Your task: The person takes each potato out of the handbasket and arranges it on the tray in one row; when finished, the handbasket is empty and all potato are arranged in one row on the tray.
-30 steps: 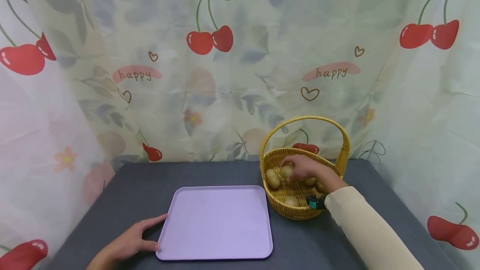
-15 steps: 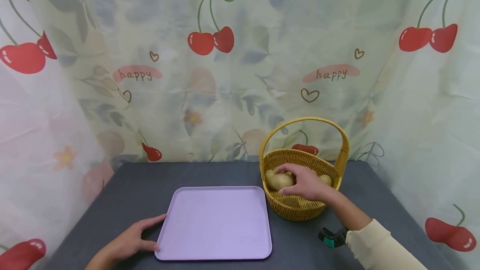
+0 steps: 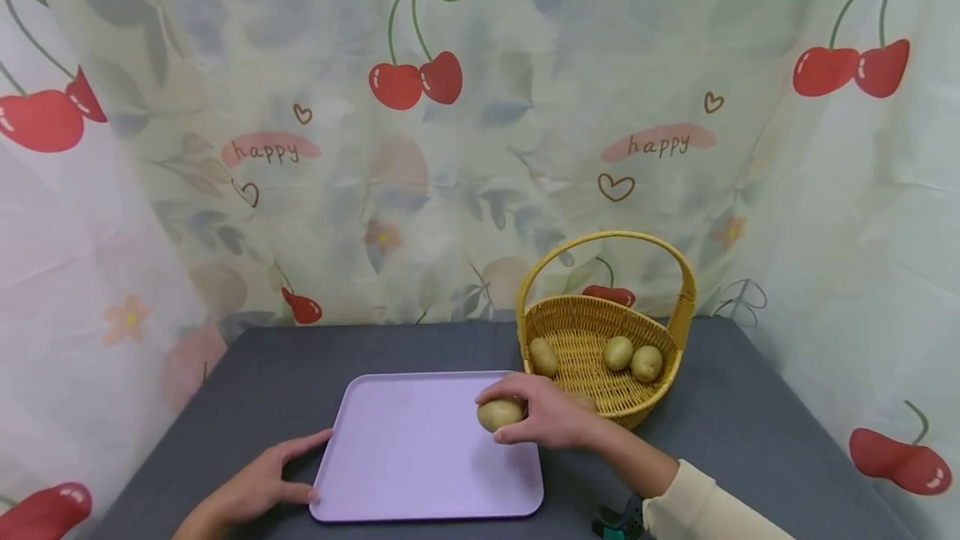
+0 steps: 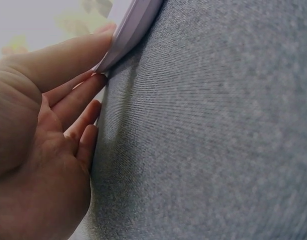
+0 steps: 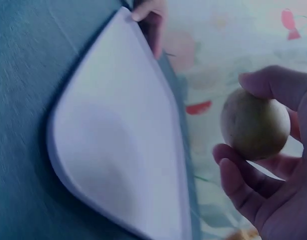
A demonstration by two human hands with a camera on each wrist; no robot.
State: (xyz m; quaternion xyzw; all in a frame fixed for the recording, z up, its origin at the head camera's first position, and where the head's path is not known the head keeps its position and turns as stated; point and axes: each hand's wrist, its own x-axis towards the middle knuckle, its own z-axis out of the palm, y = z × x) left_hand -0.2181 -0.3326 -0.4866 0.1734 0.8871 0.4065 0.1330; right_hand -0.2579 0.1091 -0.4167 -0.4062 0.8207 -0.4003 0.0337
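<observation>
My right hand [image 3: 551, 415] grips a potato [image 3: 500, 415] between thumb and fingers, above the right part of a lilac tray [image 3: 420, 448]. The right wrist view shows the potato [image 5: 256, 124] held off the tray, whose surface carries a soft shadow. My left hand [image 3: 258, 477] lies beside the tray's left edge with fingers spread, thumb and index fingertip at the rim. From the left wrist, the thumb [image 4: 68, 57] touches the tray's rim [image 4: 131, 32] and the other fingers extend along its side. A wicker basket [image 3: 600, 315] holds several more potatoes [image 3: 647, 363].
The basket, with a tall arched handle [image 3: 686, 307], stands right behind the tray's right corner. Dark grey cloth [image 3: 300, 357] covers the table. A curtain printed with cherries [image 3: 416, 83] hangs behind and on both sides. A black band [image 3: 622, 519] is at my right wrist.
My right hand has lifted a potato out of the basket and carried it left and toward me, over the tray. The left hand stays at the tray's edge.
</observation>
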